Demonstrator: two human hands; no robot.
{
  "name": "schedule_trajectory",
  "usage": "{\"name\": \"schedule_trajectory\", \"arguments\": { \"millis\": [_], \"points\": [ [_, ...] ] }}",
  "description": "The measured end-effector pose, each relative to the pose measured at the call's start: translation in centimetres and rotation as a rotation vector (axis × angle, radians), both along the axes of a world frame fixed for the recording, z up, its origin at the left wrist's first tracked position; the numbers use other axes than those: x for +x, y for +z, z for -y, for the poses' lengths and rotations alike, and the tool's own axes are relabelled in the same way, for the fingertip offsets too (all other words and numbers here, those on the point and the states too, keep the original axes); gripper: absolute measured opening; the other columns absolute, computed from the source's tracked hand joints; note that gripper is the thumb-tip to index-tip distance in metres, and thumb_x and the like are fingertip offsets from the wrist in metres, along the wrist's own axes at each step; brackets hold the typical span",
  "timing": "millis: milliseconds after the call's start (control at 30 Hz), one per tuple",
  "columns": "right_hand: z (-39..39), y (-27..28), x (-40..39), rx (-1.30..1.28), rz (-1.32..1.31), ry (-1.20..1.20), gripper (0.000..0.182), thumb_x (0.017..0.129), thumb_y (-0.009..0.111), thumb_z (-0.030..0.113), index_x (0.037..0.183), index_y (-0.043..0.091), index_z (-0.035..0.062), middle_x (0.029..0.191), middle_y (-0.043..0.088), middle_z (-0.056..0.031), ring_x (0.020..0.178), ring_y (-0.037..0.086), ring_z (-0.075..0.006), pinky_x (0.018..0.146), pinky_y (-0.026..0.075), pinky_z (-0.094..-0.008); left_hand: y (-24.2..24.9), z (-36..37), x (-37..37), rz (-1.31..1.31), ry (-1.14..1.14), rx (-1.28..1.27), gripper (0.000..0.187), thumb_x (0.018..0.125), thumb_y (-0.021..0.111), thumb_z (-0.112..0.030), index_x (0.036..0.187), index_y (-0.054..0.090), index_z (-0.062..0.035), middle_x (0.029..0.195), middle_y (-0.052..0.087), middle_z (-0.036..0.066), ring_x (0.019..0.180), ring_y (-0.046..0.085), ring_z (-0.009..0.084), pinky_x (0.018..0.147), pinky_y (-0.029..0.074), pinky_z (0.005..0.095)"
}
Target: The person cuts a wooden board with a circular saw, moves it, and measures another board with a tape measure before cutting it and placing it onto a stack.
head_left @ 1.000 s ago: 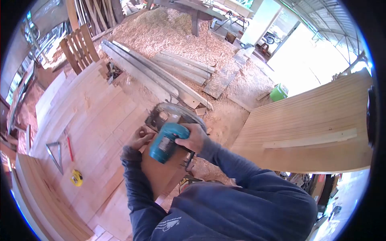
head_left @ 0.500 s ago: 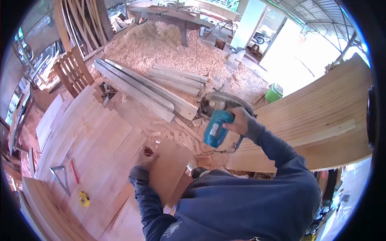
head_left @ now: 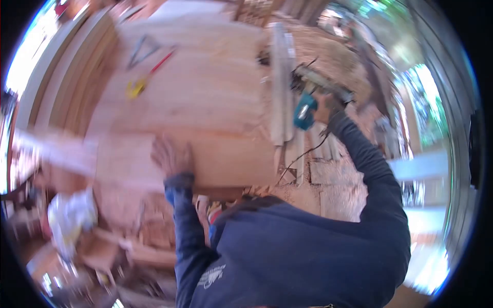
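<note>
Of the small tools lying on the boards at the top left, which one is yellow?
The tape measure, lowest of the three; the red pencil lies just above it, and the metal triangular square sits beside them, further up.

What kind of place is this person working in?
Most likely a woodworking shop: wide boards fill the bench, the right hand holds a circular saw, and a tape measure lies nearby.

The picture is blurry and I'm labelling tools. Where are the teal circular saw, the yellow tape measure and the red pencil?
teal circular saw (head_left: pixel 304 114), head view, on its teal motor housing.
yellow tape measure (head_left: pixel 135 88), head view, on its yellow case.
red pencil (head_left: pixel 162 60), head view, on its shaft.
</note>
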State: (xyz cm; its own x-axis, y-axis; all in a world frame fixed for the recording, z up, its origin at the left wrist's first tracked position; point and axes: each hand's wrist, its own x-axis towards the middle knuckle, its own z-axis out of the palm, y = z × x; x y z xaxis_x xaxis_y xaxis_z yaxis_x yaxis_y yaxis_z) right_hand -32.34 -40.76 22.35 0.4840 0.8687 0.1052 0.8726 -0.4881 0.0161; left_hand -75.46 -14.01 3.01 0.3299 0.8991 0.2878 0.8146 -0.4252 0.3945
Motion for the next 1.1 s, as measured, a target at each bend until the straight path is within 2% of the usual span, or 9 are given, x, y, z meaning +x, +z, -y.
{"name": "schedule_trajectory", "arguments": {
  "millis": [133, 167, 233, 367, 467, 600, 700, 767, 1100],
  "points": [
    [-11.8, 1.1, -3.3, -0.026, -0.009, 0.209, 0.044, 0.076, 0.073, 0.015, 0.117, 0.068, 0.0029, 0.088, 0.074, -0.025, 0.079, 0.074, -0.0428, 0.076, 0.062, -0.0476, 0.2, -1.2, -3.6, -0.069, 0.087, -0.057, 0.084, 0.1, 0.054, -0.058, 0.165, 0.032, -0.0089, 0.173, 0.03, 0.015, 0.162, 0.02, 0.0347, 0.127, 0.011, 0.065],
    [-14.2, 0.7, -3.4, -0.194, 0.037, 0.235, 0.043, 0.077, 0.071, 0.016, 0.116, 0.067, -0.0011, 0.087, 0.074, -0.0261, 0.08, 0.074, -0.0428, 0.077, 0.062, -0.048, -0.2, -1.5, -2.9, -0.053, 0.081, -0.024, 0.084, 0.1, 0.055, -0.059, 0.165, 0.033, -0.0095, 0.173, 0.031, 0.014, 0.162, 0.02, 0.0349, 0.127, 0.011, 0.065],
    [-17.9, -0.2, -4.0, -0.239, 0.313, 0.312, 0.048, 0.08, 0.068, 0.018, 0.122, 0.064, -0.0048, 0.104, 0.071, -0.0292, 0.094, 0.074, -0.0425, 0.083, 0.06, -0.051, -1.1, -1.9, -3.1, 0.005, 0.082, 0.016, 0.084, 0.099, 0.055, -0.06, 0.164, 0.036, -0.0118, 0.173, 0.031, 0.013, 0.162, 0.021, 0.0337, 0.127, 0.012, 0.065],
    [-26.8, -12.9, 1.8, -0.05, 0.762, 0.361, 0.052, 0.087, 0.064, 0.02, 0.129, 0.061, -0.0091, 0.126, 0.069, -0.0305, 0.109, 0.073, -0.0427, 0.09, 0.057, -0.0588, -0.2, -2.2, -2.2, -0.068, 0.131, 0.021, 0.085, 0.097, 0.056, -0.063, 0.165, 0.036, -0.0163, 0.173, 0.031, 0.01, 0.161, 0.024, 0.0319, 0.127, 0.014, 0.0645],
    [-29.2, -11.6, -1.5, -0.029, 0.423, 0.259, 0.041, 0.09, 0.062, 0.018, 0.122, 0.067, -0.0065, 0.12, 0.074, -0.0247, 0.106, 0.074, -0.0406, 0.089, 0.057, -0.0593, 0.7, -2.3, -1.6, -0.099, 0.146, -0.027, 0.085, 0.097, 0.056, -0.064, 0.166, 0.035, -0.0185, 0.173, 0.032, 0.009, 0.161, 0.025, 0.0313, 0.126, 0.015, 0.0646],
    [-30.6, -8.2, -6.7, -0.59, 0.121, 0.138, 0.045, 0.1, 0.05, 0.021, 0.141, 0.062, 0.0056, 0.144, 0.064, -0.0179, 0.137, 0.057, -0.0368, 0.109, 0.047, -0.0554, 0.5, -3.1, 0.0, -0.106, 0.153, -0.011, 0.086, 0.095, 0.058, -0.063, 0.166, 0.034, -0.0198, 0.174, 0.029, 0.008, 0.161, 0.023, 0.0302, 0.126, 0.014, 0.0653],
    [-31.1, -12.5, -5.8, -0.494, 0.175, 0.266, 0.041, 0.097, 0.053, 0.02, 0.133, 0.067, 0.0091, 0.143, 0.065, -0.0157, 0.133, 0.06, -0.0351, 0.105, 0.05, -0.0548, 0.3, -3.5, 0.3, -0.133, 0.148, -0.047, 0.087, 0.095, 0.059, -0.06, 0.167, 0.032, -0.0185, 0.175, 0.026, 0.008, 0.162, 0.021, 0.0304, 0.126, 0.013, 0.0662],
    [-31.0, -17.3, -3.7, -0.284, 0.315, 0.458, 0.03, 0.091, 0.061, 0.019, 0.115, 0.074, 0.0072, 0.123, 0.073, -0.0164, 0.113, 0.07, -0.0329, 0.094, 0.056, -0.048, 1.7, -3.0, 0.9, -0.121, 0.156, -0.082, 0.087, 0.096, 0.06, -0.059, 0.167, 0.031, -0.0173, 0.176, 0.024, 0.008, 0.162, 0.019, 0.0304, 0.126, 0.012, 0.067],
    [-29.2, -27.8, -3.3, -0.249, 0.275, 0.445, 0.04, 0.087, 0.063, 0.022, 0.122, 0.07, 0.0049, 0.121, 0.072, -0.0172, 0.118, 0.067, -0.0345, 0.101, 0.053, -0.0476, 2.4, -2.9, 1.8, -0.203, 0.142, -0.103, 0.083, 0.098, 0.058, -0.052, 0.167, 0.03, -0.0138, 0.176, 0.021, 0.011, 0.163, 0.014, 0.0338, 0.124, 0.015, 0.0704]
  ]
}}
